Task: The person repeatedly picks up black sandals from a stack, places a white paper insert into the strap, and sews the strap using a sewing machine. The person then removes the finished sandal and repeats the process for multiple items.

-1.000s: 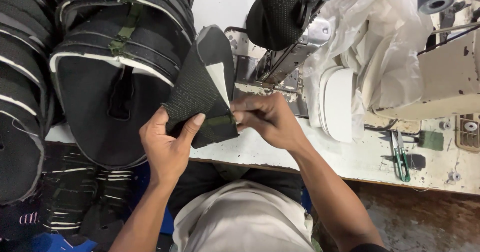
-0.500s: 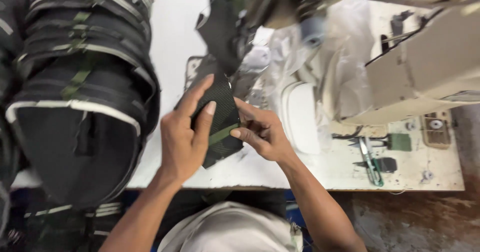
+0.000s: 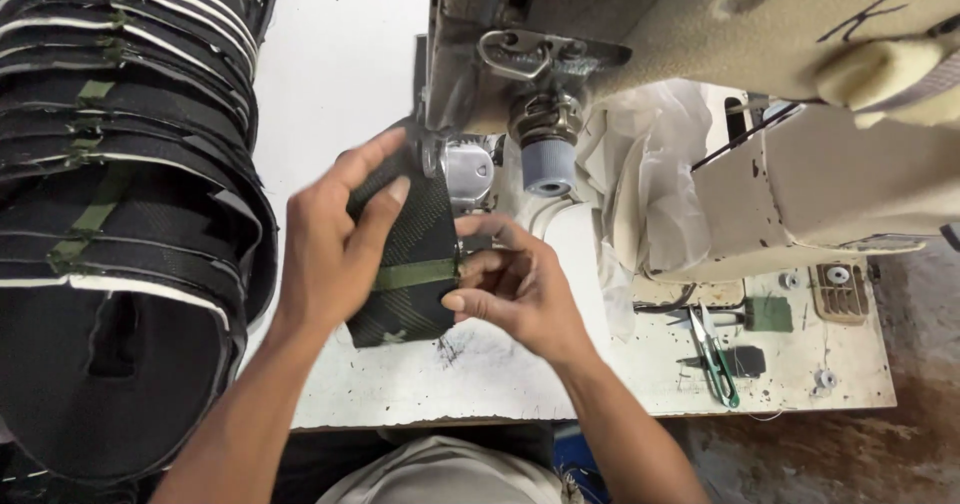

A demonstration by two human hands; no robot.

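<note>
A dark mesh fabric piece [image 3: 415, 264] with a green strap across it lies on the white work table [image 3: 330, 74], its far end under the head of the beige sewing machine [image 3: 700, 24]. My left hand [image 3: 335, 239] lies flat on the piece's left side, fingers pointing toward the needle area [image 3: 445, 159]. On the right, my right hand [image 3: 515, 289] pinches the piece's edge at the green strap between thumb and fingers.
A tall stack of dark padded pieces with white edging [image 3: 120, 194] fills the left side. Green-handled thread snips [image 3: 715, 349] lie on the table at the right. White crumpled cloth [image 3: 650, 184] sits behind the machine. The table's front edge runs near my body.
The fabric piece has moved forward from mid-air down onto the table and under the machine head. My view has tilted so the machine now fills the top.
</note>
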